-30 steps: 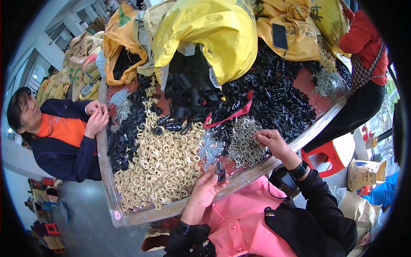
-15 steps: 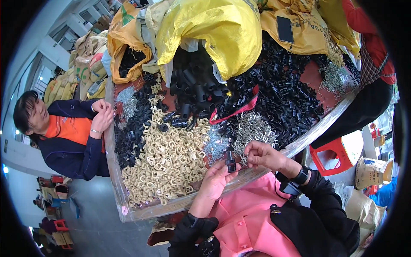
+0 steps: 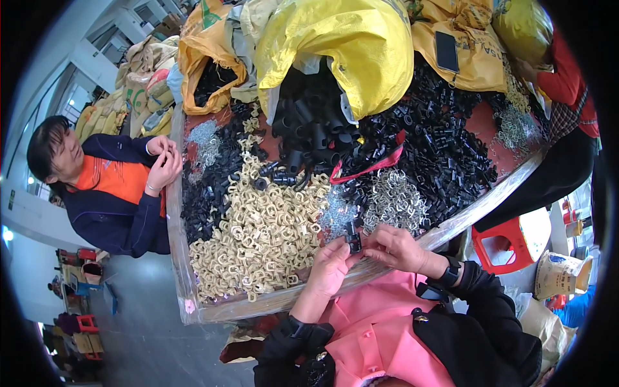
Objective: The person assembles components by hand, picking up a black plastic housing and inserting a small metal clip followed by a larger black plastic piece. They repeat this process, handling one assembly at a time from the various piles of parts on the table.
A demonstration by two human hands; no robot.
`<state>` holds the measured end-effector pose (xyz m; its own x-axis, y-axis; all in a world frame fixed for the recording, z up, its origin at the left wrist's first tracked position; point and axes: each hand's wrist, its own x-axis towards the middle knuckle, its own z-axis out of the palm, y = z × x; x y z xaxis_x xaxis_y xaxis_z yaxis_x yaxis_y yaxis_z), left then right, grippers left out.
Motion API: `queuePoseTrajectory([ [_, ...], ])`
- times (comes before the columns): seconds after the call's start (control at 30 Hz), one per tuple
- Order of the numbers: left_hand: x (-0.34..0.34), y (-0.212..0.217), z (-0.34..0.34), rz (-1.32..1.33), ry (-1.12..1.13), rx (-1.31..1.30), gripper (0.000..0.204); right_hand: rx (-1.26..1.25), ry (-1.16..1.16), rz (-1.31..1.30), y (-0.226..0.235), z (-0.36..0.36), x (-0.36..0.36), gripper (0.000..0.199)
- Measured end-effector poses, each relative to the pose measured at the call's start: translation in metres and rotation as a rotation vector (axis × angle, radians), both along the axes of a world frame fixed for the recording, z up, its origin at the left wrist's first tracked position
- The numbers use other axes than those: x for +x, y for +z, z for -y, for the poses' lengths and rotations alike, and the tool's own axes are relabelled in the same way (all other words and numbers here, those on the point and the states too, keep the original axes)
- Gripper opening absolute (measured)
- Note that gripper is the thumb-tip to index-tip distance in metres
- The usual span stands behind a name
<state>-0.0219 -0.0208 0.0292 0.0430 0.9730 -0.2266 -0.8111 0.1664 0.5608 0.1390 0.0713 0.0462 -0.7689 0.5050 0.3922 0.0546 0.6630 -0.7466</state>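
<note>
Near the table's front edge, my left hand (image 3: 330, 267) pinches a small black plastic fitting (image 3: 353, 238) upright between thumb and fingers. My right hand (image 3: 398, 248) is right beside it, fingertips pressed together close to the fitting's side; whatever they hold is too small to make out. Just beyond my hands lie a heap of bent silver metal clips (image 3: 396, 203) and a small pile of bluish-silver bits, perhaps screws (image 3: 338, 213). Left of them spreads a large heap of cream plastic rings (image 3: 258, 238).
The wood-edged table (image 3: 245, 312) also carries heaps of black plastic parts (image 3: 445, 138), a yellow sack (image 3: 342, 45) spilling black tubes, a red strap (image 3: 369, 169) and a phone (image 3: 446, 51). One co-worker (image 3: 106, 187) sits left, another (image 3: 570, 97) stands right beside a red stool (image 3: 500, 245).
My right hand has moved left, bringing its fingertips to the black fitting in my left hand. The whole view has shifted slightly. At the far right, the co-worker's arm now shows by a yellow sack.
</note>
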Motion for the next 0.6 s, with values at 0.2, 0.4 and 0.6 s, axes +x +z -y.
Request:
queuePoseTrajectory([
  [0.2, 0.002, -0.003, 0.004, -0.028, 0.050, 0.032, 0.027, -0.138, -0.062, 0.021, -0.004, 0.004, -0.003, 0.012],
  [0.4, -0.002, 0.000, 0.007, -0.030, 0.021, 0.014, 0.026, -0.858, 0.057, -0.064, -0.010, -0.003, 0.002, 0.014],
  [0.6, 0.000, -0.005, 0.010, 0.001, -0.045, 0.024, 0.031, -0.757, 0.095, -0.094, -0.009, -0.007, 0.006, 0.013],
])
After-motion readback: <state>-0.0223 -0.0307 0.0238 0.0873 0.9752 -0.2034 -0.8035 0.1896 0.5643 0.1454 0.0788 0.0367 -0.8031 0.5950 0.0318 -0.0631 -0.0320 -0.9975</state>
